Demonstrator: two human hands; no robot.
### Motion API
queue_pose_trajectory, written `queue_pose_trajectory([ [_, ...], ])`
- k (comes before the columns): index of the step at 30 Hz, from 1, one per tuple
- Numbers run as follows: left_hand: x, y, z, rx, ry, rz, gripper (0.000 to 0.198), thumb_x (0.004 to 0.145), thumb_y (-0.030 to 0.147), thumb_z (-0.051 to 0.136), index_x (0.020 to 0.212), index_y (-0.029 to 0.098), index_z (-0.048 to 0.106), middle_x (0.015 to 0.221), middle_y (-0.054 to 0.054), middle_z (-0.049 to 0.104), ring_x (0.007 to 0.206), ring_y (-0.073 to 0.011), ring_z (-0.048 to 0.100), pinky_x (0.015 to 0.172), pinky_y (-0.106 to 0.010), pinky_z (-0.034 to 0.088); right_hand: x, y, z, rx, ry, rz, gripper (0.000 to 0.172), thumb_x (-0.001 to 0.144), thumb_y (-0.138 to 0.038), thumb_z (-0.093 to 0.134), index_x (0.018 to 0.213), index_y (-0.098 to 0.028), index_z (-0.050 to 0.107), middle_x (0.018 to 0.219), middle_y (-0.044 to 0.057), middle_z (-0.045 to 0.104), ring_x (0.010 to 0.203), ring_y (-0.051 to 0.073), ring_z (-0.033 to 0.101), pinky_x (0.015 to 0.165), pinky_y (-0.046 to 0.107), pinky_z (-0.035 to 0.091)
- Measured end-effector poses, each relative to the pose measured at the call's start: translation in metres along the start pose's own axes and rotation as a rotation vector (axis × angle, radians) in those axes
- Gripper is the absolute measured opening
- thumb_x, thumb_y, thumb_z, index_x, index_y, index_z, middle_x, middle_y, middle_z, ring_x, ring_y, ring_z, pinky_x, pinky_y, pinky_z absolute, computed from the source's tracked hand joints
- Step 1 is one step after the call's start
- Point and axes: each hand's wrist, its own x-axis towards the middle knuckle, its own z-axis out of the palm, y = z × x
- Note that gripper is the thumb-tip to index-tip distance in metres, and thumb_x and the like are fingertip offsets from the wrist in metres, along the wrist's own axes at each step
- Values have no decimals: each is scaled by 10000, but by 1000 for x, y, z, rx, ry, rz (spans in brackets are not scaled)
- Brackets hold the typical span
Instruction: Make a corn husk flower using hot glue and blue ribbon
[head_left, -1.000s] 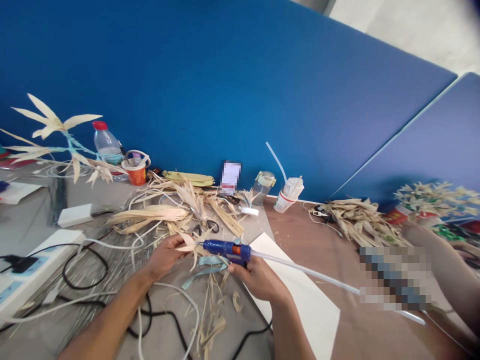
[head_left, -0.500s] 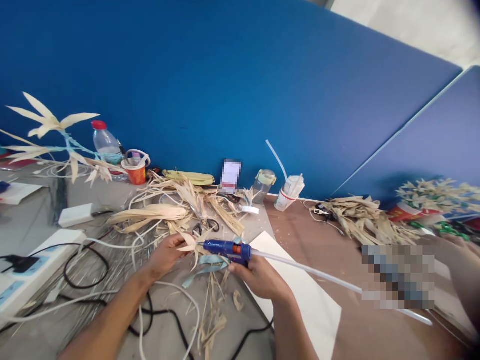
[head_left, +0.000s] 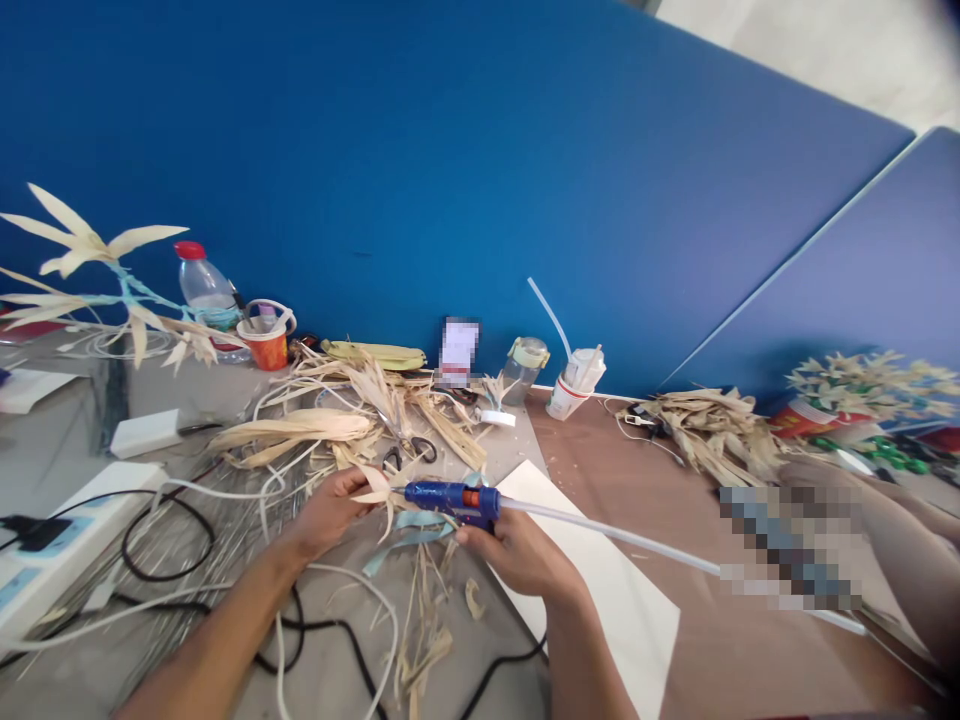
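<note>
Closely together, left hand pinching husk leaf, right hand clasped round glue gun, trigger hidden.

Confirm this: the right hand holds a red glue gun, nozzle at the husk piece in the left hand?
No, the head view shows a blue glue gun; the right hand holds it, nozzle at the husk piece in the left hand.

a craft workspace at partitioned office desks: blue divider panels, heaped dried husk strips, scissors, a power strip.
</note>
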Motion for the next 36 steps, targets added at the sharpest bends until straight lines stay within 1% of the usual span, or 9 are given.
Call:
queue_pose_trajectory([
  [6, -2, 3, 2, -27, -6, 7, 238, 488, 219, 770, 697, 159, 675, 585, 10, 568, 526, -113, 390, 519, -265, 270, 0, 3, 0, -10, -7, 51, 303, 881, -406, 497, 965, -173, 670, 948, 65, 661, 917, 233, 571, 797, 326, 469],
  [10, 0, 2, 1, -39, -15, 6, 259, 482, 234, 779, 702, 152, 671, 586, 10, 566, 519, -106, 390, 517, -253, 270, 0, 2, 1, -21, 25, 30, 280, 878, -384, 504, 992, -187, 667, 918, 54, 661, 948, 239, 567, 820, 335, 463],
  [15, 2, -4, -2, -47, -9, 5, 249, 497, 242, 778, 704, 149, 677, 575, 18, 563, 509, -98, 391, 509, -239, 272, 0, 0, 1, -12, -3, 15, 275, 878, -390, 506, 975, -194, 673, 887, 46, 664, 944, 238, 572, 826, 335, 464],
  [21, 1, -3, -1, -36, -16, -14, 243, 499, 232, 782, 704, 151, 679, 576, 21, 575, 515, -92, 404, 509, -229, 290, 2, -3, 1, -43, 5, 27, 247, 875, -351, 513, 975, -185, 667, 946, 54, 664, 951, 234, 575, 841, 334, 460],
  [27, 1, -2, -1, -24, -18, -7, 267, 495, 256, 783, 717, 159, 670, 565, 21, 572, 499, -95, 396, 495, -235, 286, 0, 0, 0, -35, -17, 21, 281, 881, -379, 509, 1024, -191, 660, 1050, 71, 655, 1002, 244, 565, 851, 336, 460],
  [30, 1, 1, 0, -59, 7, 8, 287, 459, 231, 802, 700, 154, 667, 606, 9, 596, 514, -95, 412, 502, -231, 297, 0, 3, -1, -17, 7, 37, 299, 884, -376, 507, 1069, -186, 645, 1043, 74, 653, 977, 239, 568, 841, 334, 463],
  [33, -1, 4, 1, -78, 6, 4, 269, 449, 224, 806, 669, 146, 673, 573, 11, 581, 498, -92, 394, 492, -229, 285, 0, 3, 0, -37, 26, 66, 298, 887, -382, 498, 1020, -170, 659, 999, 81, 652, 937, 238, 570, 819, 337, 465],
  [36, -2, 5, 1, -92, 5, 8, 257, 439, 201, 801, 659, 149, 679, 566, 12, 578, 502, -93, 393, 495, -228, 286, 0, 2, 1, -45, 13, 48, 292, 886, -380, 495, 1005, -172, 662, 1023, 83, 646, 963, 244, 565, 821, 334, 463],
])
